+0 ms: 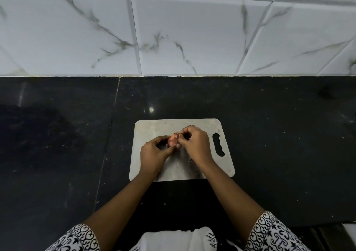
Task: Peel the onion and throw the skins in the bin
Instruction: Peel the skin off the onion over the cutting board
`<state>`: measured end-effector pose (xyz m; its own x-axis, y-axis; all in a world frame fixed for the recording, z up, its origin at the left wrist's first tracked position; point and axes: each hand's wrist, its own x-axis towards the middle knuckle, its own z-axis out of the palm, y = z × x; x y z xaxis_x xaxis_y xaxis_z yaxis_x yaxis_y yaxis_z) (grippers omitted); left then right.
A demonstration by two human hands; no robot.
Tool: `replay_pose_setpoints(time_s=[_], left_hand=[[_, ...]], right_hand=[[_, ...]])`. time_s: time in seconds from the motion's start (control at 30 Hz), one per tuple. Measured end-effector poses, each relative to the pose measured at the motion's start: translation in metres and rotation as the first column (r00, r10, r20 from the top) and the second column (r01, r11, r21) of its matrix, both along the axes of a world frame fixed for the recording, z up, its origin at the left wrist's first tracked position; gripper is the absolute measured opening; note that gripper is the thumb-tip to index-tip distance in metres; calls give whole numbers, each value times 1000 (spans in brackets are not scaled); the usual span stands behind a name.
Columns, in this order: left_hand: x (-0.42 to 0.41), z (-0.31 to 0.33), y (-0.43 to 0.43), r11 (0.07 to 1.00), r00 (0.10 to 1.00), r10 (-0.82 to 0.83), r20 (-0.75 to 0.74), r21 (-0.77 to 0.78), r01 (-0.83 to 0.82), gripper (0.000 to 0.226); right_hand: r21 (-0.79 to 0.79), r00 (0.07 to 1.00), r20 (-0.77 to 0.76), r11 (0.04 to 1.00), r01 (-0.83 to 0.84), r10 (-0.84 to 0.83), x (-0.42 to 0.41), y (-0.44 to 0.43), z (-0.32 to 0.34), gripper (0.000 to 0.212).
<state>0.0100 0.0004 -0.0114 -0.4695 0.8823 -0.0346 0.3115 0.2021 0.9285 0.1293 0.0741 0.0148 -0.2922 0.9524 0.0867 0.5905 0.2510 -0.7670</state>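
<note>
Onion point(172, 140) sits above the cutting board point(154, 129), long axis pointing away, gripped from its left by the left hand point(154, 152); right hand point(194, 142) fingers pinch skin at its far tip.

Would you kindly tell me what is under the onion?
A grey cutting board lies beneath the onion, held by the left hand and right hand. Both hide the board directly below.

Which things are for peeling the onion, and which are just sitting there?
For the job: onion, left hand, right hand, cutting board under them.
Just there: black counter, marble wall tiles. No bin shows.
</note>
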Motion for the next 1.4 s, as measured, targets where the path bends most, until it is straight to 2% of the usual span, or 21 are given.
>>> replay_pose_setpoints(time_s=[0.13, 0.23, 0.43, 0.63, 0.73, 0.83, 0.97, 1.03, 1.1, 1.17, 1.3, 1.4], left_hand=[[0, 9, -1, 999, 982, -26, 188, 35, 20, 35], [-2, 11, -3, 998, 914, -39, 405, 69, 12, 36], [-6, 8, -1, 996, 810, -29, 586, 89, -29, 35], [-12, 5, 0, 990, 727, -2, 687, 102, -93, 37], [-13, 11, 0, 990, 674, -18, 738, 106, -90, 67], [-11, 12, 3, 994, 650, -4, 760, 74, -79, 40], [-9, 16, 4, 998, 632, -2, 775, 38, -44, 31], [-9, 16, 5, 999, 623, -25, 782, 43, -13, 32], [-11, 15, 6, 998, 598, -60, 799, 64, 16, 45], [-11, 15, 6, 996, 572, -92, 815, 86, 37, 53], [-8, 22, 7, 992, 537, -116, 835, 127, 17, 48], [-6, 23, 7, 992, 553, -108, 826, 129, 1, 41]], right_hand=[[-85, 994, -106, 996, -9, 0, 0, 3, 6, 5], [-180, 979, -202, 984, 2, -38, 2, 6, 9, 6], [-235, 980, -188, 972, 26, -72, 14, 16, 2, 7], [-301, 976, -157, 949, 97, -150, 27, 23, 0, 10], [-266, 994, -106, 964, 11, -41, 29, 24, 0, 9], [-187, 997, -13, 979, -78, 76, 30, 23, 4, 15], [-122, 965, 117, 968, -218, 233, 29, 21, 13, 30], [-120, 968, 44, 964, -239, 245, 26, 20, 21, 32], [-153, 962, -130, 953, -260, 241, 22, 21, 31, 26], [-208, 939, -198, 923, -322, 283, 17, 23, 39, 26], [-177, 930, -175, 919, -352, 322, 11, 30, 48, 22], [-119, 938, -69, 930, -347, 340, 10, 33, 52, 20]])
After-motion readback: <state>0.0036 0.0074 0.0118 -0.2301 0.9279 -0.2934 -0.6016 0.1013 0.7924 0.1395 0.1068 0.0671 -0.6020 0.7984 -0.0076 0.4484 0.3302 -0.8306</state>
